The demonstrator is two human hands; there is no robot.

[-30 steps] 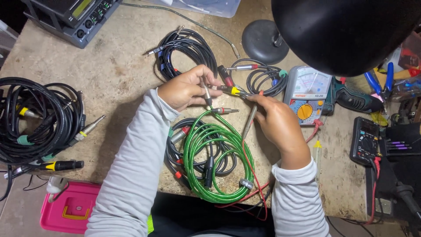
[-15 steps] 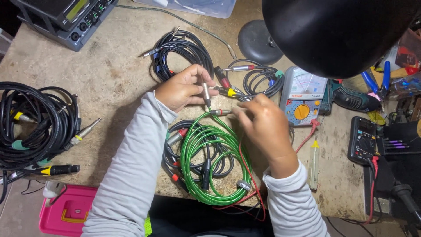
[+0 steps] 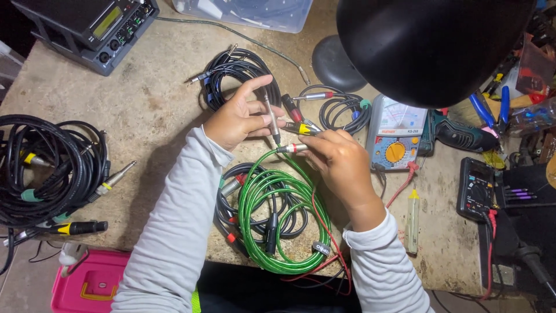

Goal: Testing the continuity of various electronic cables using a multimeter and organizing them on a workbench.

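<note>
Green cable (image 3: 284,223): coiled on bench (image 3: 156,116), below my hands; its metal plug (image 3: 291,148) lifted to probe.

Left hand (image 3: 240,116): fingers closed on thin metal probe (image 3: 271,119), tip touching plug.

Right hand (image 3: 341,162): gripping plug end; yellow-banded plug (image 3: 301,128) just above.

I judge cable light, limp, springy; take hold at rigid plug barrel, not jacket.

Analogue meter (image 3: 397,139) just right of hands.

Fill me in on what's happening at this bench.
A person sits at a cluttered workbench testing audio cables. The left hand holds a slim metal probe upright, its tip down by the jack plug of the coiled green cable. The right hand grips that plug. An analog multimeter lies just right of the hands, and black cable bundles sit at the left edge.
</note>
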